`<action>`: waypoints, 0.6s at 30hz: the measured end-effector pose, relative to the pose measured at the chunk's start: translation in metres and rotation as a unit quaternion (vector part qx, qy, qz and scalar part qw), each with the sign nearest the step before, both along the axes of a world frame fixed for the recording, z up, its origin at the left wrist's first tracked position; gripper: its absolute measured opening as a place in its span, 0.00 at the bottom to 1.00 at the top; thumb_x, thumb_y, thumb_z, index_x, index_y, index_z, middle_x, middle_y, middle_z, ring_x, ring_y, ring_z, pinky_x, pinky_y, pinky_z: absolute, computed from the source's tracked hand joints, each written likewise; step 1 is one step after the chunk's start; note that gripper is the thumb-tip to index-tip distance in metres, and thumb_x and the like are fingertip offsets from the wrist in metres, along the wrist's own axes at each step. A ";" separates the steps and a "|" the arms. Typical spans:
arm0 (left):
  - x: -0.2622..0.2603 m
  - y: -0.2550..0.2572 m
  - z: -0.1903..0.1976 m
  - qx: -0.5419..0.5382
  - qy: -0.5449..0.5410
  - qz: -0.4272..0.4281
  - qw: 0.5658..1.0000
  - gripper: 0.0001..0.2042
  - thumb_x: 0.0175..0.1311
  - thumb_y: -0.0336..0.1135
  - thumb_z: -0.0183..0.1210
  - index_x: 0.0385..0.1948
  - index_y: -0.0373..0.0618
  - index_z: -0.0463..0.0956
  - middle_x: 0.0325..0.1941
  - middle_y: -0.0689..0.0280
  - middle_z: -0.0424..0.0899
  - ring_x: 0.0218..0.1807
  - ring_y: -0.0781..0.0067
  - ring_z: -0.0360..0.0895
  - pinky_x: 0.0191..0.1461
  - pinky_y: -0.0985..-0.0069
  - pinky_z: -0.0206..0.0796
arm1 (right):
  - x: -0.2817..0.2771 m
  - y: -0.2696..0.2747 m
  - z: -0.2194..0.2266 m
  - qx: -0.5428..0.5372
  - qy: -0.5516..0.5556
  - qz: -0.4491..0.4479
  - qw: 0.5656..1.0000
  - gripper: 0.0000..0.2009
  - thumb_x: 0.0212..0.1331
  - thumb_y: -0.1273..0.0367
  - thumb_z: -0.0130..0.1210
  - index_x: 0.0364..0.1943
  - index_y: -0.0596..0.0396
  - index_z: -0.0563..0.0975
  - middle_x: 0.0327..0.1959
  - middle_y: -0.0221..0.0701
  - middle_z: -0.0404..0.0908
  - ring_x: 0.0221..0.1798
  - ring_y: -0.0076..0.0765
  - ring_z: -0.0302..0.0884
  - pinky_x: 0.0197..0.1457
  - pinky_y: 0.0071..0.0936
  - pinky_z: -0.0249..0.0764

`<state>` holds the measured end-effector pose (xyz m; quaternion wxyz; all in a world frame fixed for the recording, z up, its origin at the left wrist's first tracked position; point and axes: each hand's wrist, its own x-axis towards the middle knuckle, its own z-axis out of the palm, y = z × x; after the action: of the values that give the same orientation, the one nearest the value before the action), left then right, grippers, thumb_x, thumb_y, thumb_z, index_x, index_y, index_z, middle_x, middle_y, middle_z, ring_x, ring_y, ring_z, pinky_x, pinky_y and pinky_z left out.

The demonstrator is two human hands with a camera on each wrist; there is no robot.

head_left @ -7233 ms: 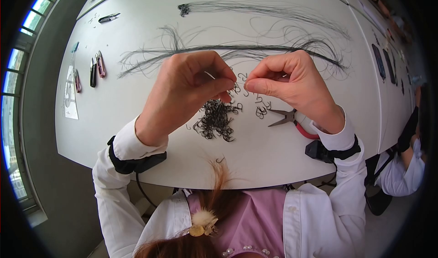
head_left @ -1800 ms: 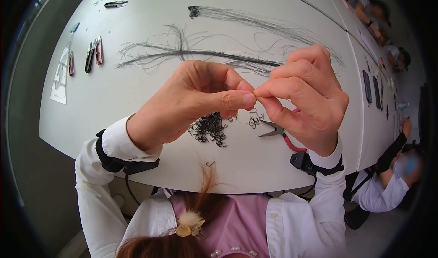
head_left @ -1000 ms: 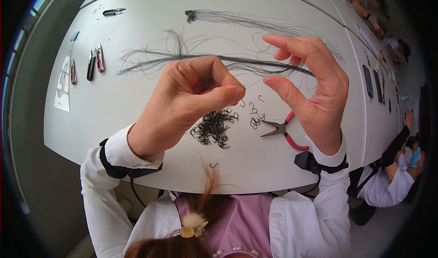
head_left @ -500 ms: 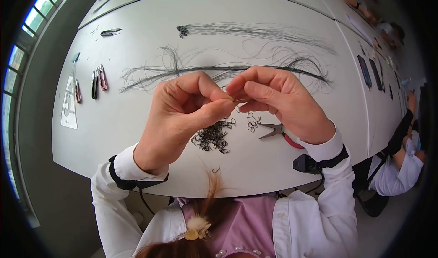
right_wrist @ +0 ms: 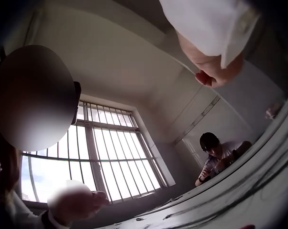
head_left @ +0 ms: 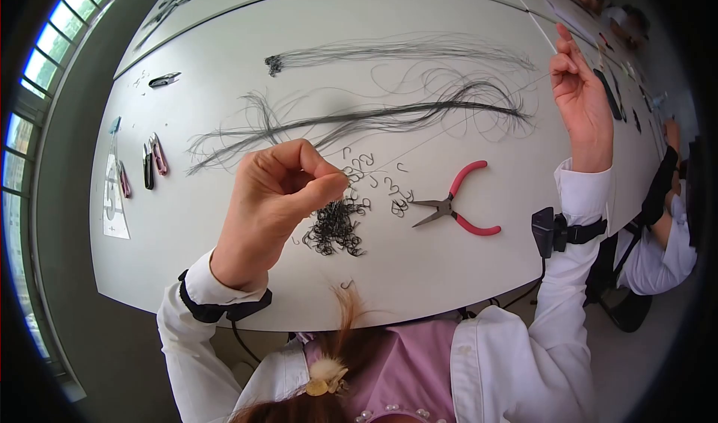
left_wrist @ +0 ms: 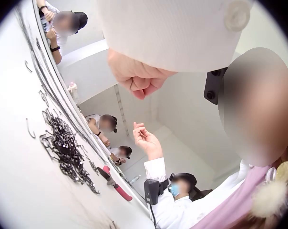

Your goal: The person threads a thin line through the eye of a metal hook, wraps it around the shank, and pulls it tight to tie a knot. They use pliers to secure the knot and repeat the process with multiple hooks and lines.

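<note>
My left hand (head_left: 277,206) pinches one end of a thin fishing line (head_left: 407,152) between thumb and forefinger, above the hooks; what else lies in the pinch is hidden. The line slants across to my right hand (head_left: 583,101), raised at far right with fingers curled around it. Beneath the left hand lies a heap of dark fish hooks (head_left: 334,228), with loose hooks (head_left: 393,187) scattered beside it. In the left wrist view the left hand (left_wrist: 139,76) hangs over the table; the right wrist view shows the right hand (right_wrist: 210,67) from below.
Red-handled pliers (head_left: 447,206) lie open right of the hooks. Beyond stretch a bundle of dark lines (head_left: 359,112) and another whose end is a hook cluster (head_left: 273,65). Thread snips (head_left: 158,155) and a clear set square (head_left: 114,206) lie left. Other people sit at right.
The hands worked close together half a second ago. My right hand has since swung far up and right, drawing the line out straight; my left hand has shifted slightly left, still pinching.
</note>
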<state>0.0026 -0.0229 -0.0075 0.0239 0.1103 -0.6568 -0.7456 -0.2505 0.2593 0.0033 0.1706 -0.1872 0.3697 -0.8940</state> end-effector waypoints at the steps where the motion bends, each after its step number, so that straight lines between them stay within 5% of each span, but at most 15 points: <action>1: 0.000 0.000 0.000 -0.008 0.004 0.000 1.000 0.04 0.54 0.25 0.60 0.22 0.38 0.74 0.24 0.69 0.79 0.27 0.88 0.71 0.33 0.88 0.63 | -0.005 0.004 -0.001 0.000 -0.001 0.000 1.000 0.15 0.64 0.77 0.43 0.53 0.69 0.66 0.38 0.36 0.73 0.29 0.21 0.64 0.39 0.17 0.70; 3: 0.000 0.002 0.000 -0.012 0.016 0.001 1.000 0.04 0.54 0.25 0.59 0.22 0.38 0.74 0.23 0.69 0.79 0.27 0.88 0.71 0.32 0.89 0.63 | -0.013 0.010 -0.001 0.059 -0.043 -0.102 0.992 0.15 0.64 0.76 0.43 0.53 0.70 0.66 0.38 0.36 0.74 0.27 0.20 0.61 0.35 0.16 0.67; 7: 0.000 0.005 -0.001 -0.018 0.031 0.010 0.999 0.04 0.54 0.23 0.59 0.22 0.37 0.74 0.23 0.69 0.79 0.26 0.90 0.70 0.31 0.90 0.63 | -0.013 0.007 0.001 0.088 -0.019 -0.112 0.990 0.15 0.64 0.74 0.44 0.53 0.68 0.67 0.37 0.34 0.74 0.26 0.17 0.58 0.29 0.13 0.61; 9: 0.000 0.005 -0.003 -0.039 0.043 0.014 0.998 0.04 0.54 0.23 0.59 0.22 0.37 0.74 0.23 0.69 0.79 0.26 0.90 0.70 0.30 0.90 0.63 | 0.004 -0.010 0.014 0.180 0.111 -0.113 0.971 0.15 0.65 0.71 0.45 0.52 0.66 0.68 0.36 0.30 0.75 0.24 0.14 0.56 0.27 0.10 0.54; 11: -0.001 0.007 -0.004 -0.061 0.056 0.019 0.996 0.04 0.54 0.23 0.59 0.22 0.36 0.74 0.23 0.69 0.79 0.25 0.90 0.69 0.30 0.91 0.62 | 0.034 -0.038 0.025 0.279 0.261 -0.029 0.924 0.16 0.65 0.68 0.46 0.52 0.64 0.68 0.33 0.26 0.75 0.23 0.11 0.53 0.27 0.09 0.51; 15: 0.000 0.009 -0.004 -0.126 0.059 0.050 0.989 0.05 0.52 0.23 0.60 0.20 0.37 0.73 0.21 0.72 0.77 0.21 0.93 0.63 0.23 0.90 0.56 | 0.105 -0.090 0.024 0.326 0.393 0.167 0.843 0.11 0.61 0.71 0.50 0.44 0.62 0.66 0.23 0.28 0.77 0.24 0.17 0.68 0.28 0.15 0.61; 18: 0.000 0.007 -0.006 -0.213 0.076 0.065 0.972 0.05 0.50 0.23 0.61 0.20 0.38 0.74 0.19 0.73 0.74 0.18 0.92 0.59 0.20 0.88 0.51 | 0.128 -0.103 0.023 0.379 0.469 0.212 0.769 0.09 0.57 0.75 0.54 0.40 0.62 0.70 0.23 0.30 0.78 0.21 0.18 0.67 0.27 0.14 0.61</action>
<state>0.0023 -0.0155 -0.0132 0.1455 0.0884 -0.7881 -0.5916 -0.1222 0.1565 0.0266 0.2178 -0.5768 0.6636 -0.4236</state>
